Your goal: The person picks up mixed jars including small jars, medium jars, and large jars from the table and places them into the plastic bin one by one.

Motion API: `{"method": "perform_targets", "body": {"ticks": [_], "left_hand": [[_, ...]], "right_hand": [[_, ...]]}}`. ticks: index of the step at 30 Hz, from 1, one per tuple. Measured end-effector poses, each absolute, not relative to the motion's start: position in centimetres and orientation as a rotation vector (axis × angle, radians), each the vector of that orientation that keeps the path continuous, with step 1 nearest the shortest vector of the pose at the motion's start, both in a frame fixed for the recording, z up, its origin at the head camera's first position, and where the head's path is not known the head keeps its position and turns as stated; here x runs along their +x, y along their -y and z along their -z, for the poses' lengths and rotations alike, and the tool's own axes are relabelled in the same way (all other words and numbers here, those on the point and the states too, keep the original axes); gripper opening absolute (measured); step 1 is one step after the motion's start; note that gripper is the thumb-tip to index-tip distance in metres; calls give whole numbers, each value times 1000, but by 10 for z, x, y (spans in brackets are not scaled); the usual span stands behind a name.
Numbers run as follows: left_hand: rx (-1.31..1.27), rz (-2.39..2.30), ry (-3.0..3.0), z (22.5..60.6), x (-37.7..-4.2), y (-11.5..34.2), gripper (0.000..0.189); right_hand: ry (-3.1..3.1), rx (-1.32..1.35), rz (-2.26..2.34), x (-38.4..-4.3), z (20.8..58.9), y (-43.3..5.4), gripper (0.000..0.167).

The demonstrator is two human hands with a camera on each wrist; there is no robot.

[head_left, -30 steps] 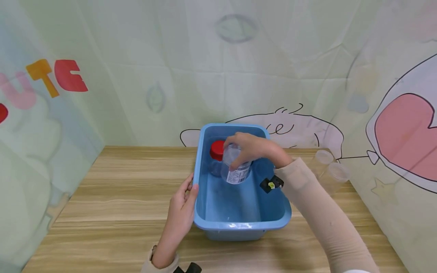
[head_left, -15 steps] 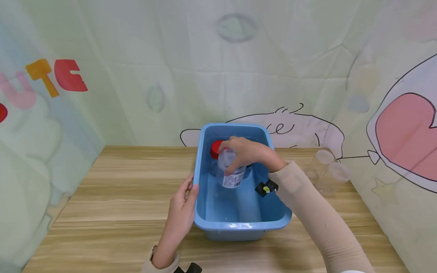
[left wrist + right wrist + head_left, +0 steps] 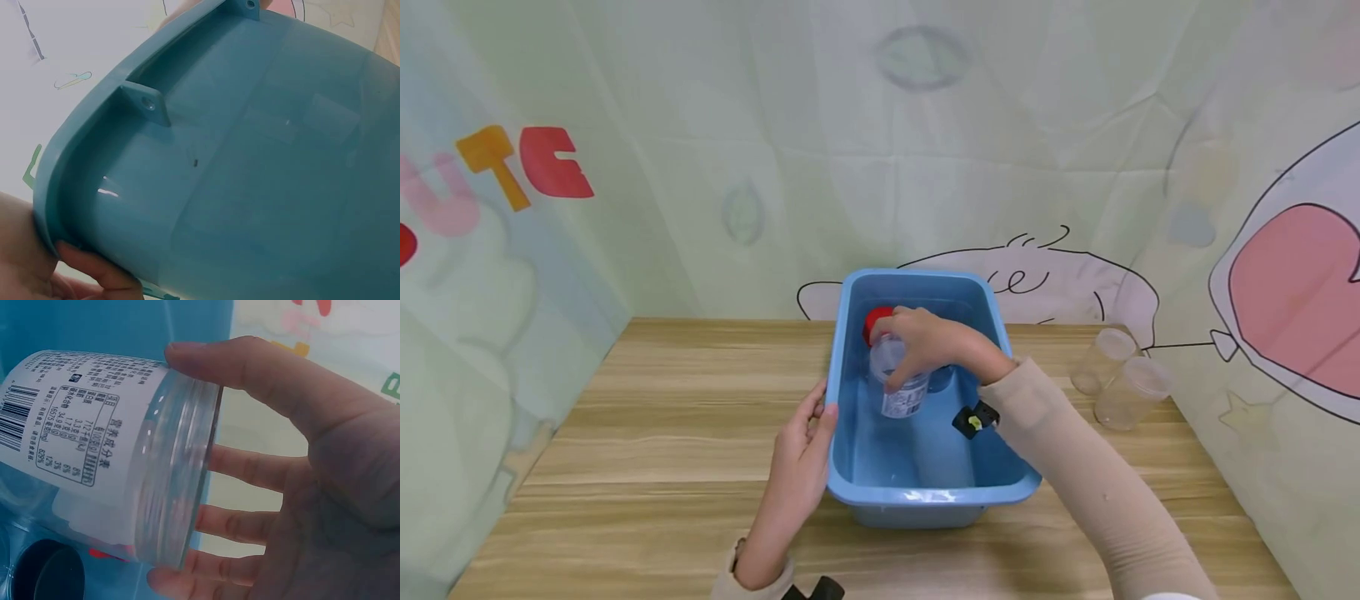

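One clear jar (image 3: 904,402) is inside the blue tub (image 3: 925,497), in front of a red lid (image 3: 877,322); I can't tell whether it touches the floor. The right hand (image 3: 934,340) grips its top, thumb on one side, fingers on the other. The left hand (image 3: 803,446) holds the tub's rim, fingers curled round it. I'd guess the jar is light, stiffish plastic, slick on its smooth sides; the ridged neck seems the surest hold. From the right wrist you get a barcode on the label (image 3: 69,419) and a dark lid (image 3: 50,569); only the left wrist shows tabs (image 3: 148,105) under the rim.
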State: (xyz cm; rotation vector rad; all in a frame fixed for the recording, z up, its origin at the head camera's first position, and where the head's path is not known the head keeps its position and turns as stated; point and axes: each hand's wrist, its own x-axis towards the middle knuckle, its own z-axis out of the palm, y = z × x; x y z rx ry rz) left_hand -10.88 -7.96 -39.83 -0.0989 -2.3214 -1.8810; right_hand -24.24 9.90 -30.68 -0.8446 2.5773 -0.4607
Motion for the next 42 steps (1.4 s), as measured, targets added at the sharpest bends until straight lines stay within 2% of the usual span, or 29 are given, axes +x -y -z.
{"method": "perform_targets", "body": {"ticks": [42], "left_hand": [[-60, 1917, 2339, 398, -108, 80, 49]], "right_hand": [[-2668, -888, 322, -243, 345, -79, 68]]}}
